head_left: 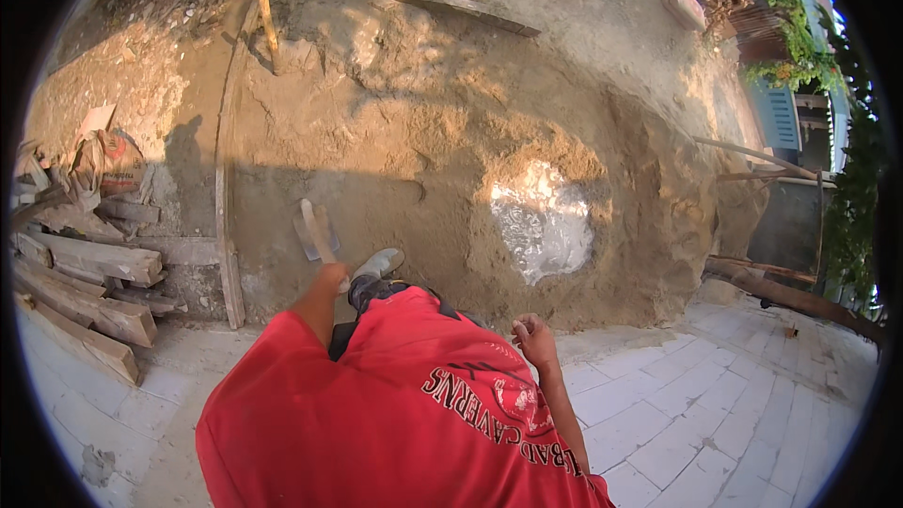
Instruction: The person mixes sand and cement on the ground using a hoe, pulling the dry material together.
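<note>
My left hand (331,277) is closed round the wooden handle of a hoe (316,228). The flat grey blade rests on damp grey-brown sandy mix (376,212), just left of my boot (380,263). Held in front of my right side, my right hand (535,340) has its fingers curled in, and nothing shows in them. Beyond that hand, a pool of grey water (543,226) fills a hollow in the heaped mix.
A narrow board (226,188) edges the mix on the left; another board (470,9) lies along the far side. Stacked timbers (89,273) and a torn sack (118,165) are at left. A wooden stake (267,14) stands far left. Pale paving (687,404) spreads at near right.
</note>
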The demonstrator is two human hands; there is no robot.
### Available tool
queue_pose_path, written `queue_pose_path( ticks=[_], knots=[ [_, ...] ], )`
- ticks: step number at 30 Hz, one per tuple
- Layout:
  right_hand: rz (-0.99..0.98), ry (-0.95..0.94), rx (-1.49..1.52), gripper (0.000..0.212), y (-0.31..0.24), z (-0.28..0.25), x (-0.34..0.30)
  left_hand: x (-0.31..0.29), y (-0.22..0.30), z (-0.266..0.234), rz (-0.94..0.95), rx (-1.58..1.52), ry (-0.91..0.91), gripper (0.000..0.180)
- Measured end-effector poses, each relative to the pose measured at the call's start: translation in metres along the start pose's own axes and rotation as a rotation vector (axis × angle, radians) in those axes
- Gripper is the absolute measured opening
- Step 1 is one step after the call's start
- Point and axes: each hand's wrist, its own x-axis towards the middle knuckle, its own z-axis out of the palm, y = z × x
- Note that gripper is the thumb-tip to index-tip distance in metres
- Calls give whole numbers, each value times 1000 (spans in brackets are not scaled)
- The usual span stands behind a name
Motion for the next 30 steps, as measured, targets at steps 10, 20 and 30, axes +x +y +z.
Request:
queue_pose_path(
  ticks=[10,20,30],
  knots=[
    [208,107,136,32,41,29,-51,-38,146,-39,-302,-1067,-123,12],
    [539,307,291,28,206,93,-139,-186,256,16,-227,-573,-397,13],
    [240,570,341,32,145,27,-50,-385,292,108,149,137,-451,26]
  ],
)
